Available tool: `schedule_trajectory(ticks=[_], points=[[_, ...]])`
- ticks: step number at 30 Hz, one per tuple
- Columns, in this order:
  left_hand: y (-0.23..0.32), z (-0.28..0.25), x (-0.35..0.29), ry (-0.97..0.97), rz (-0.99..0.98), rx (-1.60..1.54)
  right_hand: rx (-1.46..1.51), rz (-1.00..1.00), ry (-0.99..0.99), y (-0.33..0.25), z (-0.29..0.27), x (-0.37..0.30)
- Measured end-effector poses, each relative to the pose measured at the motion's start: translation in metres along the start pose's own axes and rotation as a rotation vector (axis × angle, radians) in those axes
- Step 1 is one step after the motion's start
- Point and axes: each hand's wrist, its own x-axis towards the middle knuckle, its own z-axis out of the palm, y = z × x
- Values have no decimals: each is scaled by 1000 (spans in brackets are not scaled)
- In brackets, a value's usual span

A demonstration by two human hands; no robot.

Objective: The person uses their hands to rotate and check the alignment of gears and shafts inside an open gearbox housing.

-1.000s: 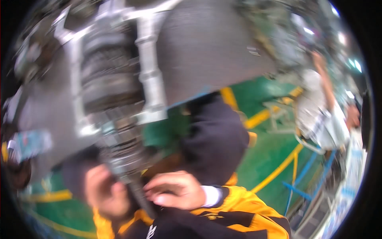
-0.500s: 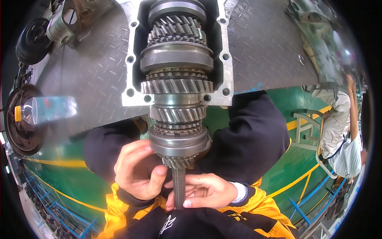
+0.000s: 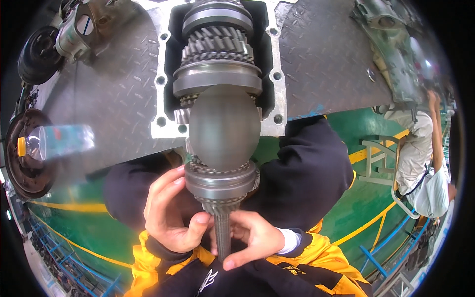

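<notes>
A transmission shaft (image 3: 224, 235) with a stack of metal gears (image 3: 217, 44) lies lengthwise in an open grey gearbox housing (image 3: 160, 94), its near end sticking out toward me. My left hand (image 3: 170, 218) is open at the left of the nearest synchronizer ring (image 3: 222, 185); its curved fingertips touch the rim, and the thumb is apart beside the small helical gear (image 3: 217, 205). Around the splined end is my right hand (image 3: 255, 237), thumb on the near right side and fingers behind. A blurred grey oval hides the gears in the middle.
The housing rests on a tread-plate metal bench (image 3: 123, 94). At left, a clear bottle with a yellow cap (image 3: 64, 142) lies beside a rusty round brake part (image 3: 29, 173). Metal castings (image 3: 391, 49) stand at right. Beyond, another person (image 3: 425, 188) sits by a metal-framed chair (image 3: 378, 161).
My right thumb has slid down and the hand has opened a little around the splined shaft. My left hand stays by the synchronizer ring. A blurred grey oval now covers the middle gears.
</notes>
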Motion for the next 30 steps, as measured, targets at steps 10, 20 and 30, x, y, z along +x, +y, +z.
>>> schedule_trajectory(ticks=[10,20,30], points=[[3,3,-1,16,-50,74,270,44,-272,3,-8,-9],[2,4,-6,0,-83,79,-88,27,44,2,-6,-3],[4,1,-4,14,-104,72,229,75,-211,-3,-6,-7]])
